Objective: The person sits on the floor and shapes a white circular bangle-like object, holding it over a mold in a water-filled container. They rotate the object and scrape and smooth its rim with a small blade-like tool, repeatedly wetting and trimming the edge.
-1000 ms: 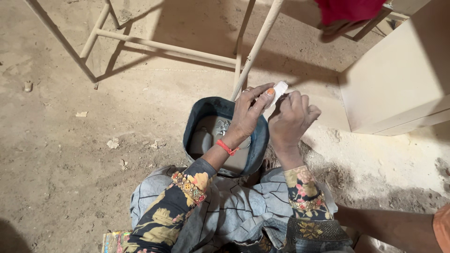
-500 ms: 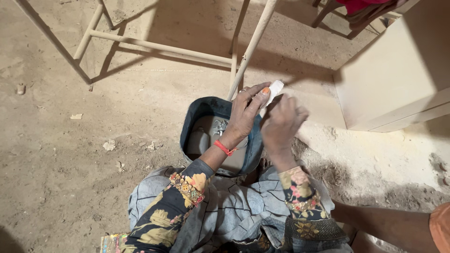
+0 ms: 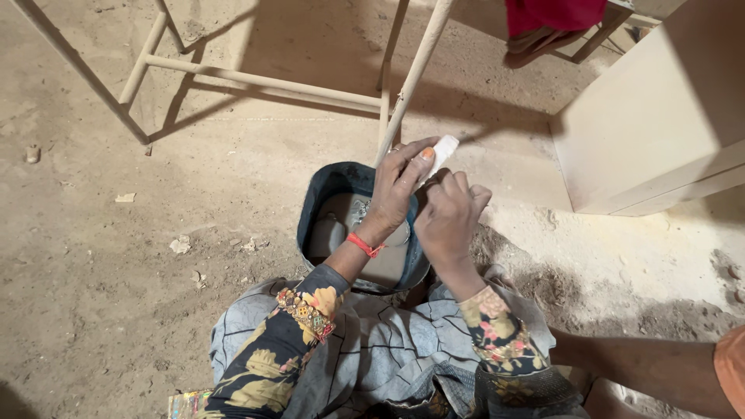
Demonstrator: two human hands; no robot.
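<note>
My left hand (image 3: pixel 399 186) and my right hand (image 3: pixel 448 216) are together above a blue bucket (image 3: pixel 318 200) that stands on the dusty ground in front of my knees. Both hands hold a small white piece (image 3: pixel 443 149), which sticks out past the fingertips of my left hand. An orange-red band circles my left wrist. The bucket holds pale grey paste. My sleeves are dark with a flower pattern.
A pale metal frame (image 3: pixel 256 79) with a slanting leg (image 3: pixel 411 77) stands just behind the bucket. A cream cabinet (image 3: pixel 660 124) stands at the right. Red cloth (image 3: pixel 555 14) hangs at the top. Another person's arm (image 3: pixel 652 368) reaches in at the bottom right.
My hands have stayed together over the bucket; the right hand's fingers have shifted a little around the white piece. The view has shifted slightly.
</note>
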